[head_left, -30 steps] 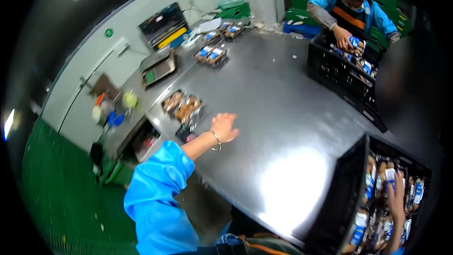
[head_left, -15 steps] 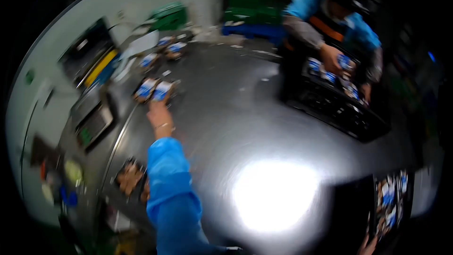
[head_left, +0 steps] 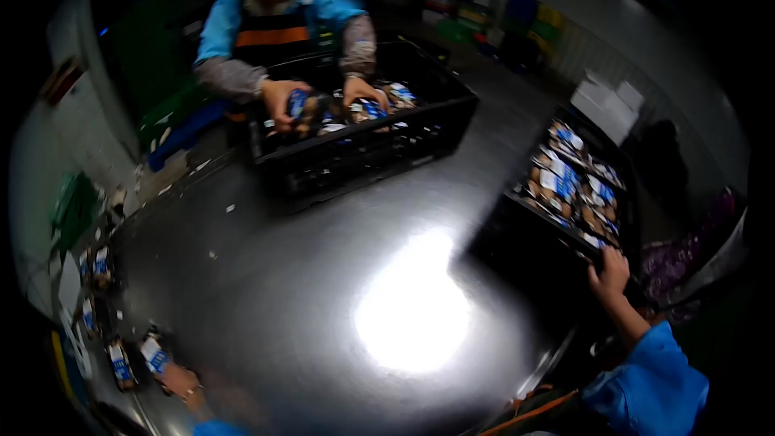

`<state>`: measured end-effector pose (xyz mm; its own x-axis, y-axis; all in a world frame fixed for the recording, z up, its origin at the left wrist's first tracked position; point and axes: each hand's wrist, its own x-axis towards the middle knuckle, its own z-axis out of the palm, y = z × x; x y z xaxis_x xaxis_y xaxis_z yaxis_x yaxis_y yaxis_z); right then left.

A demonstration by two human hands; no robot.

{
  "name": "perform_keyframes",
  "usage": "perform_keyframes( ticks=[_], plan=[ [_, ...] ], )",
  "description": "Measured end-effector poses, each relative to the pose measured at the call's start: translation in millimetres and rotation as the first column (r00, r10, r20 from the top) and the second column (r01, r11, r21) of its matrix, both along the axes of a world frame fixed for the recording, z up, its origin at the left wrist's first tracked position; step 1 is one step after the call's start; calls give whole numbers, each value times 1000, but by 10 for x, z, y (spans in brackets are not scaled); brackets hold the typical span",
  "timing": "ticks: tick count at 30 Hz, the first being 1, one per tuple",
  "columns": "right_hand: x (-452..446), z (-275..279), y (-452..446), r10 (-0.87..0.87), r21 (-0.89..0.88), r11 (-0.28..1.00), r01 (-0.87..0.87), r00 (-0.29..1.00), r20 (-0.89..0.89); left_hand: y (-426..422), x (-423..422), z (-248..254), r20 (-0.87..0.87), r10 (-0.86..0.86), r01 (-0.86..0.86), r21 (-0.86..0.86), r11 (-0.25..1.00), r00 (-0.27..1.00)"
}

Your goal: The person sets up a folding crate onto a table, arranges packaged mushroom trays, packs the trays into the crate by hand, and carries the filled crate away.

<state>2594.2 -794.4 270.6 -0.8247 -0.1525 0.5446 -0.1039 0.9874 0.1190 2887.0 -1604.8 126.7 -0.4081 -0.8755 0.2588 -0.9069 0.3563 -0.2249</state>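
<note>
At the lower left, my left hand (head_left: 181, 379) reaches onto a mushroom pack with a blue and white label (head_left: 153, 352); its fingers are blurred, and whether they close on the pack is unclear. Another labelled pack (head_left: 120, 363) lies just left of it. On the right, my right hand (head_left: 611, 273) has its fingers curled over the near rim of a black crate (head_left: 549, 230), which holds several labelled packs (head_left: 557, 180).
Across the metal table (head_left: 299, 274) a co-worker (head_left: 274, 32) handles packs in a second black crate (head_left: 367, 157). More packs (head_left: 100, 265) lie at the left edge. White boxes (head_left: 605, 109) stand behind my crate.
The view has swung right. My left hand has moved from above the bare table to a labelled pack. My right hand has gone from the packs inside the crate to its rim.
</note>
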Motion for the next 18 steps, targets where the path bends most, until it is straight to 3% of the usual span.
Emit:
perform_keyframes(
  ticks=[3,4,6,7,8,9,10,11,13,14,15,17,18],
  plan=[
    [-138,165,60,18,-48,999,-16,999,39,600,-426,-27,-328,-187,256,180,950,926],
    [-158,168,128,77,-77,994,-77,997,-3,869,-649,205,-515,-146,339,304,890,845],
    [-225,206,249,84,-114,991,-74,993,88,1587,-1129,801,-767,134,503,531,682,628],
    [-209,231,307,82,-150,987,-63,989,125,1925,-1482,1151,-785,336,590,615,524,520],
    [-232,255,354,112,-192,978,-85,985,132,2243,-1717,1489,-824,255,745,567,351,507],
    [-243,281,412,142,-234,966,-107,980,136,2642,-2038,1786,-888,15,852,446,273,460],
    [-255,299,480,175,-270,954,-128,972,158,3253,-2346,2110,-928,-163,928,294,227,334],
    [-262,322,562,219,-305,939,-158,959,179,3805,-2575,2410,-933,-218,953,257,160,288],
    [-240,460,724,351,-405,878,-256,919,179,4858,-3098,2850,-884,-455,988,40,149,104],
    [-224,524,832,516,-516,750,-414,854,65,5409,-3401,3083,-851,-524,993,-88,75,-36],
    [-247,589,998,663,-583,578,-570,745,-71,5956,-3673,3268,-792,-606,985,-156,79,-77],
    [-316,698,1396,759,-740,271,-616,610,-229,6960,-4285,3430,-672,-675,921,-388,-31,-306],
    [-393,703,1684,784,-752,192,-631,559,-269,7456,-4578,3487,-599,-702,885,-455,-96,-384]
  ],
)
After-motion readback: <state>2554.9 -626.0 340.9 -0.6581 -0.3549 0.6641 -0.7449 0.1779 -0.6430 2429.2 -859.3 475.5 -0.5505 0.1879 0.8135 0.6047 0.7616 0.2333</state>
